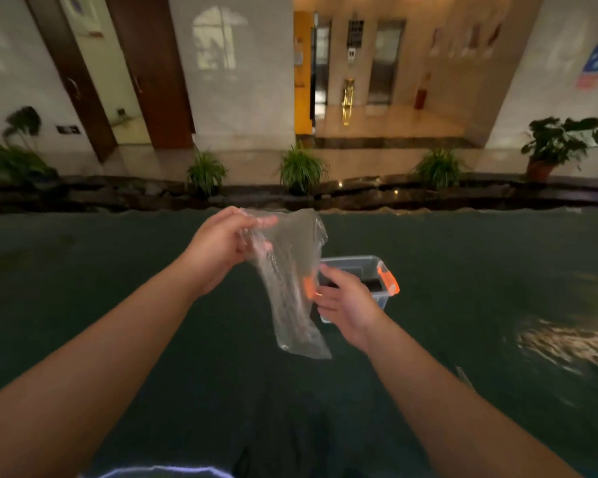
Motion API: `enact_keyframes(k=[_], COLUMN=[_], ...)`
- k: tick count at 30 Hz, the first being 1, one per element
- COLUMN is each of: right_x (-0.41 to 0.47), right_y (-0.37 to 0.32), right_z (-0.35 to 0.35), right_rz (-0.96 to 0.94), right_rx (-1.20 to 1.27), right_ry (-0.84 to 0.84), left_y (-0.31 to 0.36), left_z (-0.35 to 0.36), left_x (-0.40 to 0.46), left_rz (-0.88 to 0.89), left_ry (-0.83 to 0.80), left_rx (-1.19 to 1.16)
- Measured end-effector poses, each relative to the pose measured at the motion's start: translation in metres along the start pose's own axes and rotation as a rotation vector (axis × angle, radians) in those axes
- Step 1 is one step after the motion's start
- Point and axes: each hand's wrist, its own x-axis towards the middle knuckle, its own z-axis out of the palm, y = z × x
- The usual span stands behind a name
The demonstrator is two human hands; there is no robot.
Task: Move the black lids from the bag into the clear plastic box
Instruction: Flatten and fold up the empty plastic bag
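My left hand (pixel 221 246) pinches the top of a clear plastic bag (pixel 292 291), which hangs limp in the air and looks empty. Behind and below it stands the clear plastic box (pixel 363 267) with orange latches (pixel 389 279). Something dark lies inside the box (pixel 373 282), too dim to tell apart as lids. My right hand (pixel 346 303) hovers over the near left corner of the box, fingers spread, touching the side of the bag and covering part of the box.
The box sits on a dark green table (pixel 118 288) whose far edge runs across the middle. Beyond it are potted plants (pixel 301 169), a low dark ledge, wooden doors and a hallway. Light glare lies on the table at the right (pixel 567 343).
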Motion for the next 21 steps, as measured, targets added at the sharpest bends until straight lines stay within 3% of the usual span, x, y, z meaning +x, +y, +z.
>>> enact_keyframes(k=[3,8,11,15,21], right_x=[-0.001,-0.023,-0.039,-0.061,-0.084], right_y=[-0.026,-0.069,-0.098,-0.136,-0.185], right_z=[0.024,0.048,0.054,0.058,0.058], right_rz=[-0.063,-0.21,-0.253,-0.308,-0.426], right_rx=[0.076,0.002,-0.052,-0.226,-0.526], right_ry=[-0.126,-0.161,-0.196,-0.282,-0.205], left_y=[0.018,0.047,0.06,0.079,0.109], left_z=[-0.015,-0.048,-0.064,-0.076,-0.079], left_x=[-0.007,-0.026,-0.036,-0.047,-0.056], left_rz=[0.06,0.099,0.203,0.281,0.393], left_ry=[0.046,0.245,0.281,0.243,0.3], left_rx=[0.014,0.102,0.236,0.4,0.631])
